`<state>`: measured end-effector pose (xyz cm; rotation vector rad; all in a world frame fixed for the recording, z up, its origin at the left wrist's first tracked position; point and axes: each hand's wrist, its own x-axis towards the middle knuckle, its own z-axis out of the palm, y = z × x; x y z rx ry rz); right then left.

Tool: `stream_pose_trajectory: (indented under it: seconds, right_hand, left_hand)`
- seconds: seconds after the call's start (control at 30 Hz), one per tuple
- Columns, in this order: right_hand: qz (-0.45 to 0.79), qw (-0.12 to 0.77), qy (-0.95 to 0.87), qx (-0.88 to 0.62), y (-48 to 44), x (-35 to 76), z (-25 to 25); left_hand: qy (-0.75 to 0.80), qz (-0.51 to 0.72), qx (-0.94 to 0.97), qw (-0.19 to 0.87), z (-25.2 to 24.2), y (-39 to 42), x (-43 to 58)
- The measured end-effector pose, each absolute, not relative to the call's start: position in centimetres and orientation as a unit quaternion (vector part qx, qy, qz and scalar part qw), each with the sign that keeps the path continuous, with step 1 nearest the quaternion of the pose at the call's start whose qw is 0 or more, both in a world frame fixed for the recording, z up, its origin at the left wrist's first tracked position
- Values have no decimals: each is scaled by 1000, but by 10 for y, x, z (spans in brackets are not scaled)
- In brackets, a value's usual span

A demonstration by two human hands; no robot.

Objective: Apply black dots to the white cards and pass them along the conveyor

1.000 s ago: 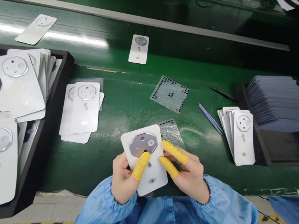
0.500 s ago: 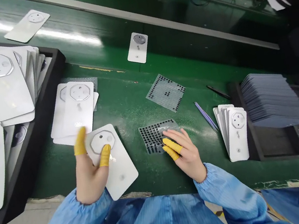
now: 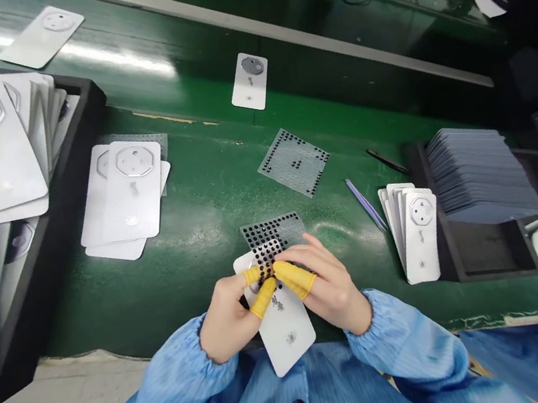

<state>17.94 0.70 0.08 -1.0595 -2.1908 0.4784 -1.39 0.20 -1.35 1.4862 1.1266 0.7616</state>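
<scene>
A clear sheet of small black round pads (image 3: 264, 234) lies bent, its near part lifted over a white faceplate (image 3: 289, 336) with an octagonal dial, partly covered. My left hand (image 3: 230, 318), with yellow finger cots on thumb and index finger, pinches the sheet's near edge. My right hand (image 3: 324, 281), also in yellow finger cots, grips the same edge from the right, fingertips close to the left ones. Whether a single pad sits between the fingertips is hidden. A second clear sheet (image 3: 289, 171) with fewer black pads lies beyond, flat on the green table.
White faceplates (image 3: 132, 202) overlap at left, beside a black tray (image 3: 73, 143) holding more. Purple tweezers (image 3: 367, 206), a black pen-like tool (image 3: 387, 161) and stacked smaller plates (image 3: 419, 240) lie right. Another black tray (image 3: 489, 256) holds grey sheets (image 3: 482, 176).
My left hand has moved right with the white faceplate, from beside the left pile to the pad sheet. The sheet's near part is now lifted, with both hands on it.
</scene>
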Motion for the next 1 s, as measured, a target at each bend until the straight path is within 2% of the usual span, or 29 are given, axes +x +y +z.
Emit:
stream_pose_trajectory:
  seconds: [0.13,0.27,0.33,0.47,0.57,0.67,0.8,0.9,1.0]
  right_hand:
    - [220,327,-837,-380,12,175,-8]
    - [322,367,-765,-420,14,169,-20]
    - [333,366,-738,-458,16,168,-28]
    - [283,346,-761,-470,20,174,-43]
    - [242,366,-769,-464,22,181,-43]
    - [191,431,-734,-489,26,182,-25]
    - [135,494,-717,-473,23,168,8]
    - [137,450,-761,-447,14,157,18]
    - [147,392,-800,-429,7,159,16]
  left_hand:
    - [481,302,704,426,-17,1,-15]
    - [471,292,715,426,-17,4,-13]
    - [474,286,699,453,-18,8,-18]
    - [539,298,588,524,-22,17,-55]
    - [620,374,494,482,-17,19,-93]
    - [628,439,452,456,-3,15,-104]
    - [551,436,421,574,12,13,-64]
    - [496,400,431,639,20,12,-28]
    - [482,393,479,620,26,11,-10]
